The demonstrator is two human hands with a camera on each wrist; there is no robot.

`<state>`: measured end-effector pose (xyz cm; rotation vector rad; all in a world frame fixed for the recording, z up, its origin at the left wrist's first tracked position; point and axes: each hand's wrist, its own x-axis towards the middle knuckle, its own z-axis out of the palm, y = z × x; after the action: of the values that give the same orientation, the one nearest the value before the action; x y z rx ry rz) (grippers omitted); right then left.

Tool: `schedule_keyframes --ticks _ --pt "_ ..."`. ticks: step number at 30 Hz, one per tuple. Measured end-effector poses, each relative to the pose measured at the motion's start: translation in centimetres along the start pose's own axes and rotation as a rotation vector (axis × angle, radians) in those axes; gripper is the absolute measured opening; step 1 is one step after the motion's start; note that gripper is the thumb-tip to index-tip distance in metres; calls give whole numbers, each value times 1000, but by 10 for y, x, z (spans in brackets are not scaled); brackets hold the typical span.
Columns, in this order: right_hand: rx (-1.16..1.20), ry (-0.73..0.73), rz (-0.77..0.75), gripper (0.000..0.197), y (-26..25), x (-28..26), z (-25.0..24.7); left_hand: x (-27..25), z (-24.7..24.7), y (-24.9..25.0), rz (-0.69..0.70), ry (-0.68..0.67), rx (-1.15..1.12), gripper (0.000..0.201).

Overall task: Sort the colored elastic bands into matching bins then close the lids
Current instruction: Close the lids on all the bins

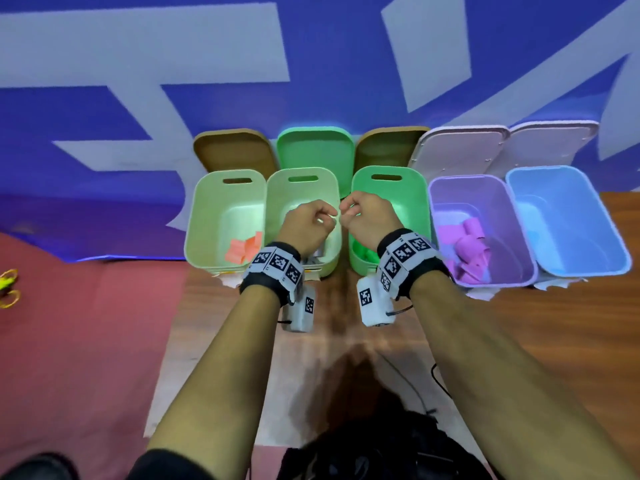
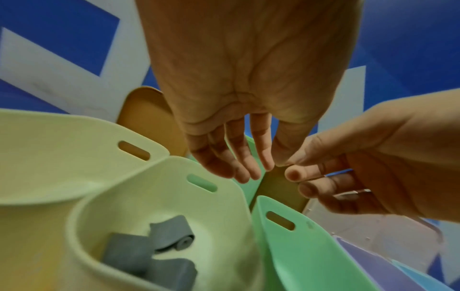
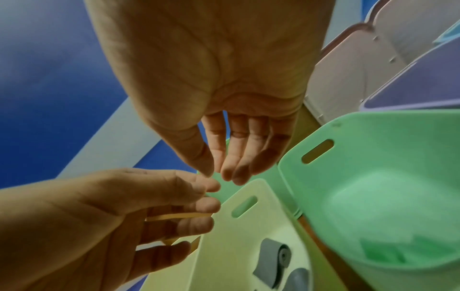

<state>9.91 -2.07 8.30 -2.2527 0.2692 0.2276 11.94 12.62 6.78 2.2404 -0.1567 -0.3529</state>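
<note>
Five open bins stand in a row. My left hand and right hand hover with curled fingers, fingertips almost touching, above the gap between the pale bin and the mint bin. A thin tan elastic band runs across my left hand's fingers. A pale strand crosses my right hand's fingers. Grey bands lie in the pale bin, orange bands in the left bin, green bands in the mint bin, and pink bands in the purple bin.
The blue bin stands at the far right. All lids stand open behind the bins, such as the green lid and the tan lid. A red cloth covers the left side, with a yellow object at its edge. Cables lie near me.
</note>
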Motion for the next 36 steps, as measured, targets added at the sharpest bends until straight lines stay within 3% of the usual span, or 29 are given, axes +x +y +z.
schedule_keyframes --ticks 8,11,16,24,27,30,36 --pt "-56 -119 -69 16 -42 7 46 -16 -69 -49 -93 76 99 19" --pt "-89 -99 -64 21 -66 16 57 -8 -95 -65 -90 113 73 20" --pt "-63 -12 -38 28 -99 37 78 10 -137 -92 -65 50 92 26" --pt "-65 55 42 57 -140 75 120 52 -208 -133 -70 15 100 44" --pt "-78 97 49 62 -148 99 127 76 -218 -143 -68 23 89 56" --pt "-61 132 79 55 -149 121 130 100 -220 -149 -82 17 7 66" --pt "-10 153 144 53 -139 146 147 124 -205 -155 -189 90 -198 59"
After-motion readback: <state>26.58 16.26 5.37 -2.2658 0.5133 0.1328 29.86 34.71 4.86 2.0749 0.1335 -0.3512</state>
